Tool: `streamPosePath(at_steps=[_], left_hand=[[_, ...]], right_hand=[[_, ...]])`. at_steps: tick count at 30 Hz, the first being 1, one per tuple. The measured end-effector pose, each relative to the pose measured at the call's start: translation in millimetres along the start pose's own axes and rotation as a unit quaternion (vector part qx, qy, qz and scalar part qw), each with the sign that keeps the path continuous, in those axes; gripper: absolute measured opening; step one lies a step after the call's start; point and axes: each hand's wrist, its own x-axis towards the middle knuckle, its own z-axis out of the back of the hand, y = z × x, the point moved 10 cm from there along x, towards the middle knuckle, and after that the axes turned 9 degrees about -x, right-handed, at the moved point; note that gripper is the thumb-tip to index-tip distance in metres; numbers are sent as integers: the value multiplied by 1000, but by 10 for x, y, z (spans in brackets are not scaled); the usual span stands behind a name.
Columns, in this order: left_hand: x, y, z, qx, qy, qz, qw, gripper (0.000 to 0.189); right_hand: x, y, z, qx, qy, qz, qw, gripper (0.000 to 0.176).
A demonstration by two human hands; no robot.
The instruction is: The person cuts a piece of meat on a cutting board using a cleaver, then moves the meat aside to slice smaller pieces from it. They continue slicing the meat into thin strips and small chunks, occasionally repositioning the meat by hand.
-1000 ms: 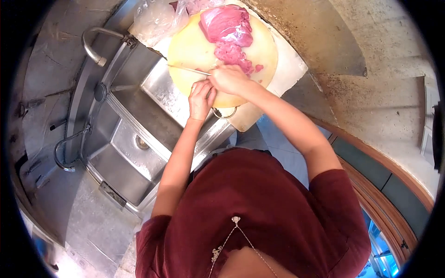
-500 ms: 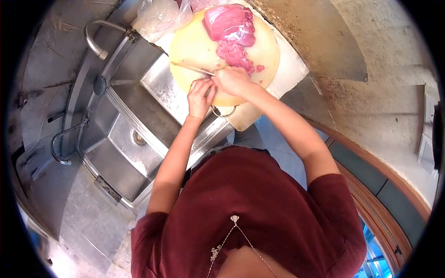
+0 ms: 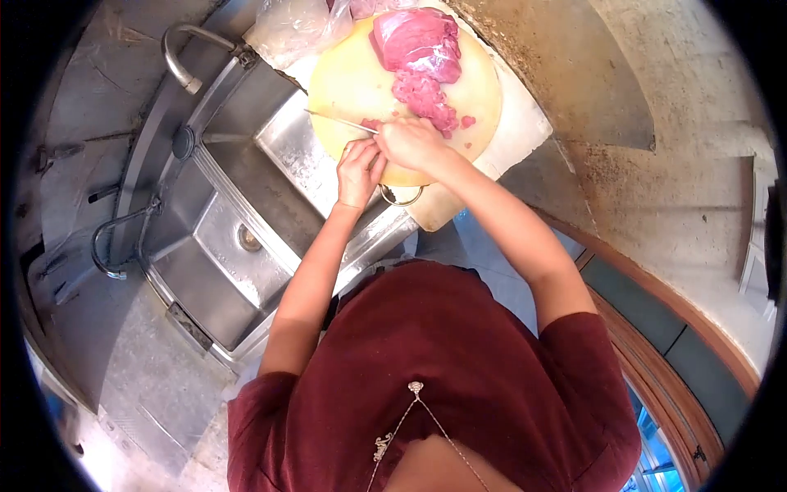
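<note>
My right hand point(image 3: 410, 144) is closed round the handle of a knife point(image 3: 338, 120), whose blade points left across a round yellow cutting board point(image 3: 344, 74). Close beside it, my left hand point(image 3: 358, 172) rests at the board's near edge with its fingers curled by the blade; whatever lies under them is hidden. A small bit of pink meat point(image 3: 370, 124) shows along the blade's far side. Beyond my right hand lies a pile of cut meat point(image 3: 424, 97), and a large piece of raw meat point(image 3: 418, 41) sits at the far part of the board.
A double steel sink point(image 3: 266, 176) adjoins the board on the left, with a curved faucet point(image 3: 174, 61) above it. A clear plastic bag point(image 3: 295, 33) lies at the board's far left. A metal ring point(image 3: 402, 197) hangs at its near edge. A stained wall point(image 3: 656, 98) stands right.
The whole view has shifted slightly, so the board appears a little further right. A bit of meat now shows at the knife blade. Both hands keep nearly the same place on the board.
</note>
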Motion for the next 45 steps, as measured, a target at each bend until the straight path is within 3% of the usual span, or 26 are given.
streamPosePath(at_steps=[1, 4, 6, 9, 14, 17, 20, 22, 24, 27, 29, 31, 34, 38, 40, 43, 45], left_hand=[[17, -28, -3, -4, 0, -5, 1000, 15], [25, -18, 27, -13, -11, -9, 1000, 15], [-29, 42, 22, 2, -4, -6, 1000, 14], [-22, 72, 14, 3, -4, 0, 1000, 13], [-9, 67, -21, 13, -1, 5, 1000, 14], [-23, 2, -9, 16, 13, -17, 1000, 16], [-8, -88, 34, 1, 10, -18, 1000, 15], [-36, -66, 39, 16, 8, -11, 1000, 14], [-53, 24, 13, 32, 21, 3, 999, 14], [-47, 32, 22, 15, 21, 3, 1000, 14], [-47, 32, 9, 20, 20, -7, 1000, 13], [-55, 27, 2, 30, 25, 9, 999, 14], [-30, 17, -1, 25, 32, 6, 999, 16], [-42, 22, 7, 2, 21, -4, 1000, 16], [-30, 14, 3, 16, 33, -9, 999, 14], [-32, 61, -7, 27, 44, -4, 999, 12], [-25, 46, 8, 25, 38, -2, 999, 11]], right_hand=[[23, -33, -8, 2, 1, 3, 1000, 28], [-408, -145, 146, -15, -109, -3, 994, 26], [-730, -139, 234, -23, 12, -57, 998, 22], [-925, -238, 62, -43, 76, -77, 993, 20], [-71, 39, -158, 3, -43, -19, 999, 23], [135, -39, -31, 44, -12, -33, 998, 24], [-253, -109, 225, 56, -37, -36, 997, 25], [-606, -72, 202, -12, 25, -21, 999, 26], [-906, -157, 117, -1, 78, -70, 995, 23], [-937, -158, 41, -2, 45, -65, 997, 20], [-596, -48, -39, 13, -37, -39, 998, 22], [-156, 85, -97, 1, -42, -27, 999, 25], [25, 25, -36, 10, 26, -60, 998, 26], [-494, -54, 339, 33, -65, -32, 997, 26], [-795, -142, 159, -6, 30, -43, 999, 25], [-1045, -268, 2, -35, 97, -88, 991, 23], [-873, -177, 81, 50, 16, -71, 996, 24]])
